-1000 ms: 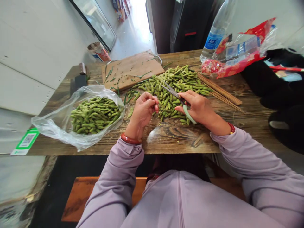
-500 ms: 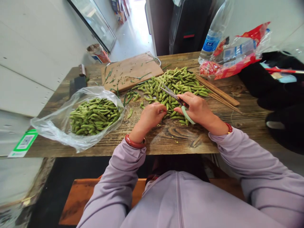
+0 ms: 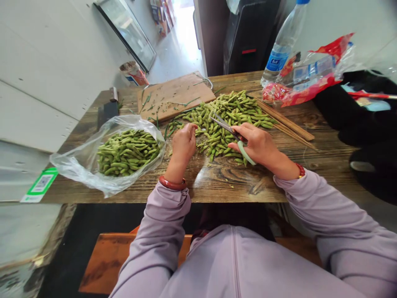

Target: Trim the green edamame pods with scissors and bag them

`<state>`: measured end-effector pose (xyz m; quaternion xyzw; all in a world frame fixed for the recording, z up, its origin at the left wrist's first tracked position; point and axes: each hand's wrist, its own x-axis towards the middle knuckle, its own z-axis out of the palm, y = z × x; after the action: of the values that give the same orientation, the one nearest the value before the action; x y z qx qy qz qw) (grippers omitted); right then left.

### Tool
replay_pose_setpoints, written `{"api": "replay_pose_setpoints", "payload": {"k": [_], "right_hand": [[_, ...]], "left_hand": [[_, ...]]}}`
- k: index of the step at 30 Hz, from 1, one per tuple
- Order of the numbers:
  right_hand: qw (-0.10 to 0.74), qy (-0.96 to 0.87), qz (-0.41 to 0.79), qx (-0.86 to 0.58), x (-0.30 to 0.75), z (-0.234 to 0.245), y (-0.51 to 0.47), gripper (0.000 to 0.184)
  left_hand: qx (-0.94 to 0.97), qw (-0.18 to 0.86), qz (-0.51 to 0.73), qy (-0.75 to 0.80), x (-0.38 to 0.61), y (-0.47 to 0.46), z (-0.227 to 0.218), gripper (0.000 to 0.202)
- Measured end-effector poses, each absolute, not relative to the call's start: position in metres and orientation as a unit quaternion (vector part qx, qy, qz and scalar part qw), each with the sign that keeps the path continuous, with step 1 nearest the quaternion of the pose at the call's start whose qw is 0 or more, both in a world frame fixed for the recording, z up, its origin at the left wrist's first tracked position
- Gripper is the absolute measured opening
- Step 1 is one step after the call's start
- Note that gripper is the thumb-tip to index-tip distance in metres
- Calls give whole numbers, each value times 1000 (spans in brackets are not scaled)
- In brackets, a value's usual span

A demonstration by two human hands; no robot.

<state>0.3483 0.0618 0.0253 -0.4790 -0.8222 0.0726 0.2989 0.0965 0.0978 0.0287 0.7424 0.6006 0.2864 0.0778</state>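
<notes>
In the head view, the right hand (image 3: pixel 256 144) has its grip closed around the scissors (image 3: pixel 229 129), fingers at the pale green handles, the blades slightly parted above a loose pile of green pods (image 3: pixel 237 108) on the desk (image 3: pixel 217 184). The left hand (image 3: pixel 184 145) is at the pile's near left side, its fingers curled inward; I cannot tell how tightly that grip closes, or whether it pinches a pod. More pods (image 3: pixel 128 153) lie in an open clear plastic bag (image 3: pixel 74 163) to the left, with a chopping board (image 3: pixel 176 94) behind.

The step in hand looks like snipping pods one by one — probably trimming their ends. The next cut would call for one pod, tip outward, brought between the blades — fingertips well clear.
</notes>
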Motion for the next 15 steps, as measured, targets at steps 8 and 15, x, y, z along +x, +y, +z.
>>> {"api": "replay_pose_setpoints", "payload": {"k": [8,15], "right_hand": [[300,-826,74,-473,346,22,62,34],[298,-832,65,-464,346,20,62,38]], "left_hand": [[798,96,321,501,118,101,16,30],[799,116,192,558,129,95,19,13]]}}
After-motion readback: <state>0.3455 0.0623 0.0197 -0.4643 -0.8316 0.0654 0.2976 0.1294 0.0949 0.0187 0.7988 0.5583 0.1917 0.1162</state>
